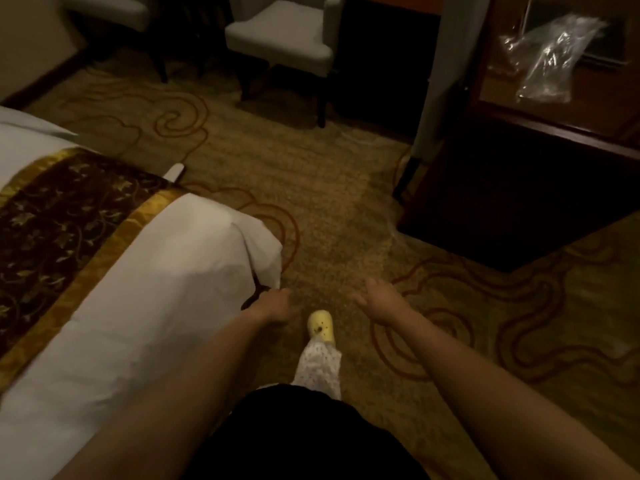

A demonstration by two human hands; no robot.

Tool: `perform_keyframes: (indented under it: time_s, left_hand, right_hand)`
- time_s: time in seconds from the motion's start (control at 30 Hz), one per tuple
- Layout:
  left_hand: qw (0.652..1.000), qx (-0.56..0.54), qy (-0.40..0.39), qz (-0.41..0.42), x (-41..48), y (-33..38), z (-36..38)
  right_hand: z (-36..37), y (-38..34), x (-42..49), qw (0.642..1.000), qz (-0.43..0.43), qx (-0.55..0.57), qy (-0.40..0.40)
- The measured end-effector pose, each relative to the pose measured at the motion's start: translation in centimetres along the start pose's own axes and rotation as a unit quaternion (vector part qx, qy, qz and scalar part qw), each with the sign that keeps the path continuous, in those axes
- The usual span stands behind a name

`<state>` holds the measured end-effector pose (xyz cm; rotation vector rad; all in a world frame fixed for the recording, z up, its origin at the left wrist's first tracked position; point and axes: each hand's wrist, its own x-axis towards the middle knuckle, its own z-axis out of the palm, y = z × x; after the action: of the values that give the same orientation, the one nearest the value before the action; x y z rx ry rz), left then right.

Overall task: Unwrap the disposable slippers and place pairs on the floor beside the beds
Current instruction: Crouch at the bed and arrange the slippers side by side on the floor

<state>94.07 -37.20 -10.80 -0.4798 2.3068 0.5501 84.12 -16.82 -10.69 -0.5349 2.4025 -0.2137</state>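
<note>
My left hand hangs low beside the foot corner of the bed, fingers loosely curled, with nothing visible in it. My right hand is stretched out over the carpet, fingers apart and empty. A small white tip, possibly a slipper, pokes out on the floor at the bed's far side; the rest is hidden. A crumpled clear plastic wrapper lies on the dark wooden desk at the upper right.
A brown and gold runner crosses the white bed. My foot in a yellow clog is on the patterned carpet. A white armchair stands at the back, with a second one partly visible at the far left.
</note>
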Motion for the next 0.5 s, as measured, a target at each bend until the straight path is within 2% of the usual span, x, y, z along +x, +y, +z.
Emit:
perform_keyframes:
  time_s: [0.27, 0.5]
  left_hand:
    - [0.997, -0.075, 0.004, -0.009, 13.1, 2.2, -13.5]
    - [0.991, -0.121, 0.044, -0.038, 19.8, 0.9, -24.6]
  right_hand:
    - [-13.2, -0.6, 15.5, 1.000, 0.010, -0.018, -0.008]
    - [-21.0, -5.0, 26.7, 0.998, -0.038, -0.033, -0.024]
